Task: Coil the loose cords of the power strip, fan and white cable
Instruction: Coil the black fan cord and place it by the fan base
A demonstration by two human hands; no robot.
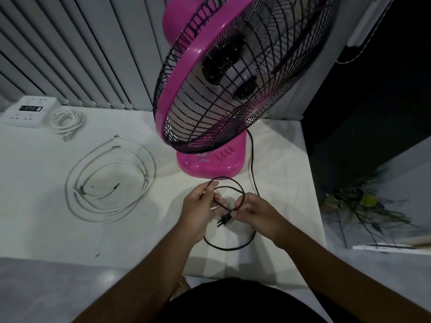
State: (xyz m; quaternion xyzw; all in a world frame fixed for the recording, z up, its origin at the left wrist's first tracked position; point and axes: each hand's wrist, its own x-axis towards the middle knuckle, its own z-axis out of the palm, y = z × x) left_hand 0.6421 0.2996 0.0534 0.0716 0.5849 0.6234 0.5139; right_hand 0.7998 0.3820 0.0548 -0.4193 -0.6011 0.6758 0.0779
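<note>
A pink fan (211,163) with a black wire cage stands on the white table (46,217). Its black cord (252,164) runs from the base's right side down to my hands. My left hand (198,210) grips a loop of this cord. My right hand (254,212) pinches the cord close to its black plug (224,219). One more turn of the cord lies on the table under my hands. The white cable (112,180) lies in wide loose rings at the left. The white power strip (29,110) sits at the far left, its white cord (66,121) coiled beside it.
Grey vertical blinds (81,50) hang behind the table. The table's right edge (314,194) drops to a dark gap, with a plant (363,203) and a pale surface beyond. The front edge runs just before my body.
</note>
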